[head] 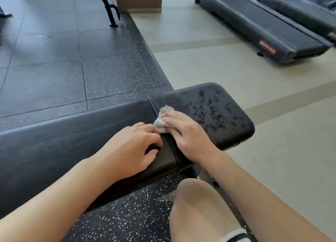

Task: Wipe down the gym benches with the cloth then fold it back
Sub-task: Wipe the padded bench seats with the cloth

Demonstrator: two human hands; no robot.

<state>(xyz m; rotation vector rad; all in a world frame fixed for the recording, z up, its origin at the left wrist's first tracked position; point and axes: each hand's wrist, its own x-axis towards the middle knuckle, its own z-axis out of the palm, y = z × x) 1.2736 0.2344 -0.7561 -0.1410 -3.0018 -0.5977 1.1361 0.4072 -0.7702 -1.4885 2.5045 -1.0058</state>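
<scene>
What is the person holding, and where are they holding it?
The right hand presses a bunched cloth onto the bench, fingers over its near side. The left hand holds nothing.

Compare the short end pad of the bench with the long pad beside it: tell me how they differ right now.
The short end pad is covered in dark wet droplets and patches; the long pad shows faint streaks but no droplets. The right hand presses the grey cloth on the short end pad near the seam, while the left hand rests on the long pad. The short end pad has rounded corners at the bench's end; the long pad runs out of frame. Both are black padded upholstery.
</scene>
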